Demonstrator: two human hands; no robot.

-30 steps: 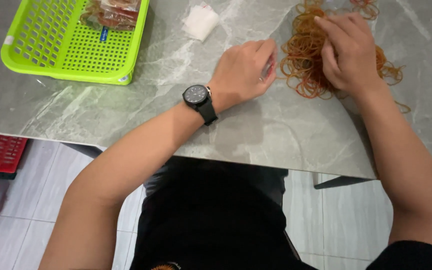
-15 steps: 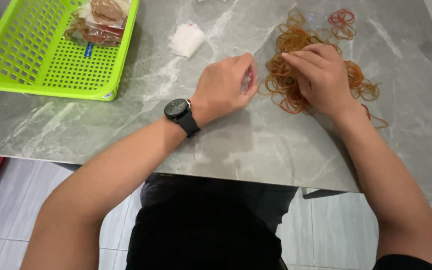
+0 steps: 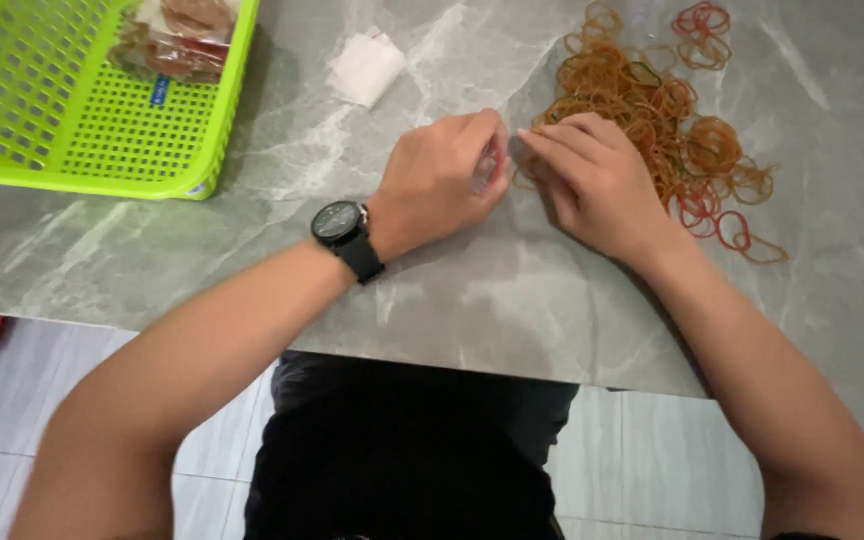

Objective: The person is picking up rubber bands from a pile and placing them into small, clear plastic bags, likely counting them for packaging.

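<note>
Left hand (image 3: pixel 447 180) is curled around a small clear packet (image 3: pixel 489 168); right hand (image 3: pixel 592 180), fingers loosely together, picks at the rubber bands (image 3: pixel 652 110). Bands could easily tangle or snap off the counter (image 3: pixel 512 300).

A loose pile of rubber bands (image 3: pixel 652 110), mostly orange-tan with some red ones, lies spread flat in the upper right of the frame, thinning into single loops toward its lower right edge. A small clear object (image 3: pixel 489 165), too blurred to identify, sits at centre frame just left of the pile.
</note>
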